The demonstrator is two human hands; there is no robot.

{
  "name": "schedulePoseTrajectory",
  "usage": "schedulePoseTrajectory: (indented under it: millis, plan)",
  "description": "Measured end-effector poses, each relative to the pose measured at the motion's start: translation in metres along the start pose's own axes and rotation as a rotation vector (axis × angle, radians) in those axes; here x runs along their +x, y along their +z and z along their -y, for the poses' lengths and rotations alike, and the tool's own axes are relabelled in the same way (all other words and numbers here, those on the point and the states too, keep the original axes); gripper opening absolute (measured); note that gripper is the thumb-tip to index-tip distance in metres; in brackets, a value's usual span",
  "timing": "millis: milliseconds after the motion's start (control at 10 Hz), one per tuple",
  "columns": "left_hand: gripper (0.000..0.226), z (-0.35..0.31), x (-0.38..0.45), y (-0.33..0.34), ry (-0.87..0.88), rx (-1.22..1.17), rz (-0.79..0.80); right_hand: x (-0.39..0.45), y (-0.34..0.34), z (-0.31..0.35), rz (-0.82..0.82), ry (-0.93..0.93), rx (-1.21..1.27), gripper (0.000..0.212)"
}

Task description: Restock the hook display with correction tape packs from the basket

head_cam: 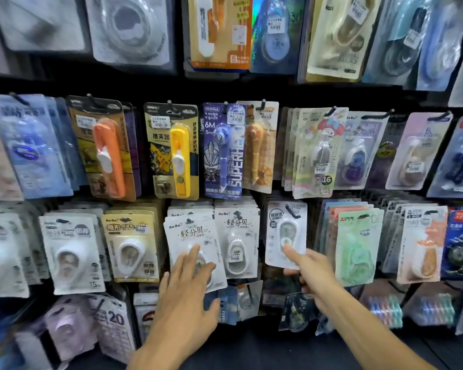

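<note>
Two hands are at the display: your left hand (187, 284) lies flat, fingers (191, 253) spread wide, against the front BoBo pack (193, 244), probably to steady that row on its hook, while your right hand (309, 271) pinches the lower edge of a white pack (286, 232), thumb in front, apparently seating it on its hook (292, 210). The fingers behind that pack are hidden, the basket is out of view, and the outer packs are too blurred to read.
</note>
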State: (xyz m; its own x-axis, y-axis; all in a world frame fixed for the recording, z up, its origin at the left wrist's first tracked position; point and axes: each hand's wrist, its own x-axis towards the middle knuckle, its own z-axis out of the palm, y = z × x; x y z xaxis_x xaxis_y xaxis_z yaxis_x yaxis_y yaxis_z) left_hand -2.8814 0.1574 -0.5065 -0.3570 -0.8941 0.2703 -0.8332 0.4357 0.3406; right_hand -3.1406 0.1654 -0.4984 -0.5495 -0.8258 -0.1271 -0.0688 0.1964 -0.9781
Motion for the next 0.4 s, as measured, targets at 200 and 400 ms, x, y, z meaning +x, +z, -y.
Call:
schedulePoseTrajectory:
  millis: [200, 400]
  plan:
    - [0.065, 0.008, 0.001, -0.009, 0.029, -0.032, 0.055, 0.01, -0.014, -0.007, 0.149, 0.193, -0.182, 0.069]
    - [0.044, -0.006, -0.005, -0.063, 0.122, -0.313, -0.124, -0.01, -0.089, 0.065, 0.301, -0.14, -0.459, 0.045]
